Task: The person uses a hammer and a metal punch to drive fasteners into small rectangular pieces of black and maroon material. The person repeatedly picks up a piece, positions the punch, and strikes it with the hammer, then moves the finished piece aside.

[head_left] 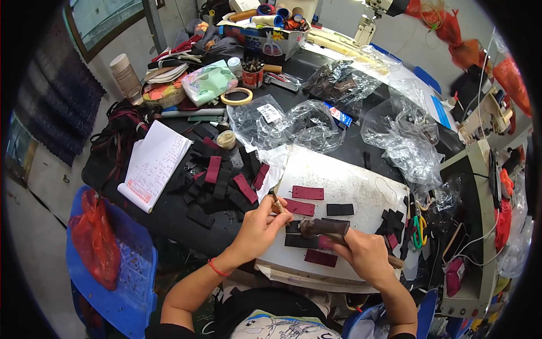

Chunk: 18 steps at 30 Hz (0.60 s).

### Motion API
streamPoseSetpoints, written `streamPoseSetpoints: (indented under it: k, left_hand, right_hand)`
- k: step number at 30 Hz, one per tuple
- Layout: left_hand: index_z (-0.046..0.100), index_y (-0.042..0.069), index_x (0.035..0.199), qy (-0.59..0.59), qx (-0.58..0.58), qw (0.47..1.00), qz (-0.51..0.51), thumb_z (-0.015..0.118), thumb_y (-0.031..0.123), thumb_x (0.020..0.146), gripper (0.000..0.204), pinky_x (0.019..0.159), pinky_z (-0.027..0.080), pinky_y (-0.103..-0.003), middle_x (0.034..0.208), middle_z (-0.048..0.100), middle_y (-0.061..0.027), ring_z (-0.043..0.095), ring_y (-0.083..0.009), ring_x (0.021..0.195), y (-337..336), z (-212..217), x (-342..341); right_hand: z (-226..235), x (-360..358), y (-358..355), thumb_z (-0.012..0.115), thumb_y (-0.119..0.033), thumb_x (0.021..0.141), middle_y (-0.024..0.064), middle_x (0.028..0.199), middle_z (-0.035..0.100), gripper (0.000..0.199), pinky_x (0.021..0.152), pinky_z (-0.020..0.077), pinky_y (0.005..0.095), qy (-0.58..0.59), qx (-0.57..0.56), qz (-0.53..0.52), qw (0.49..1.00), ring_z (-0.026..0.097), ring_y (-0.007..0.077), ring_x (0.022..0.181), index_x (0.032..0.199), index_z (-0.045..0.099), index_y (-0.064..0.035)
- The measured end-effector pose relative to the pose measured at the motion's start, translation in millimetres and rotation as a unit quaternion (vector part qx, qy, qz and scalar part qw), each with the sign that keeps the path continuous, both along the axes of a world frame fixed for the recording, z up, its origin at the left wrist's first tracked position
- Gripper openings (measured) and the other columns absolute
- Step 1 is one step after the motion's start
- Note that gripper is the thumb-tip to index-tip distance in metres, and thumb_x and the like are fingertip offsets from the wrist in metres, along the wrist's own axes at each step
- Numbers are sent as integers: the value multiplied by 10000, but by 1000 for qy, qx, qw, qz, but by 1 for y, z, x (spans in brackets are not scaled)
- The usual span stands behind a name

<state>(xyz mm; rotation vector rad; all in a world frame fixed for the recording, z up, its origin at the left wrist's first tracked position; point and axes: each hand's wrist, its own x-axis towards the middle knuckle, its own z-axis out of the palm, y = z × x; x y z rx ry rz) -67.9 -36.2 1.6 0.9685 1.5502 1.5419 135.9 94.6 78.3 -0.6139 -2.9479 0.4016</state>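
My left hand [261, 225] pinches a thin metal punch [275, 199] over the white board [361, 169]. Closed round a hammer [324, 227], my right hand [368, 251] holds its dark head low above the board, to the right of the punch; the wooden handle end [396, 261] shows past the fist. Flat strips lie about both hands: a maroon strip [307, 192], another maroon strip [300, 208], a black strip [340, 209] and a black strip [300, 241]. One more maroon strip [320, 258] lies nearer me. The punch's lower tip is hard to make out.
Left of the board lies a heap of black and maroon strips [223, 175], beside an open notebook [155, 161]. A smaller pile of strips [391, 223] and green-handled scissors [419, 230] lie right. Clear plastic bags [406, 138] spread behind. A blue chair [113, 254] stands left.
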Motion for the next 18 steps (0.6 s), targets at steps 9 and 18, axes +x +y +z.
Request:
streamPoseSetpoints:
  k: [9,18]
  left_hand:
    - [518,-33,1059,171,17,984,-35,574,22,921,159,751,548,-279,940,682,-136,700,-197,854,-8,10,4]
    - [516,18,1127,397,69,913,-64,615,52,866,281,575,534,-409,905,626,-189,637,-381,761,-12,-4,13]
  right_hand:
    - [-2,4,-4,710,-298,826,105,613,575,322,450,433,397,18,-15,-24,999,575,315,517,792,489,-66]
    - [59,-13,-10,755,-153,787,95,731,657,194,512,489,325,65,54,39,996,643,231,598,918,680,-32]
